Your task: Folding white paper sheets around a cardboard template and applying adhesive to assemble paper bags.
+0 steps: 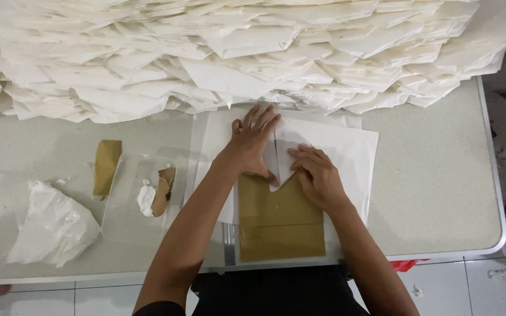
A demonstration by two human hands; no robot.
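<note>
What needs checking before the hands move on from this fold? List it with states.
1. Left hand flat on the white folded sheet: ok.
2. Right hand pressing the flap edge: ok.
3. Brown card lying under the sheet, lower part showing: ok.
4. Flap corners aligned: cannot tell, hands cover them.
5. White paste on the clear tray beside the left arm: ok.
6. Pile of folded papers apart from the working sheet: not ok, it overlaps the top edge.

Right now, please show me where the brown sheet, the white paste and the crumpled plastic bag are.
brown sheet (279, 225): head view, middle of its bare lower half.
white paste (146, 199): head view, centre of the blob.
crumpled plastic bag (51, 225): head view, middle of its body.
</note>
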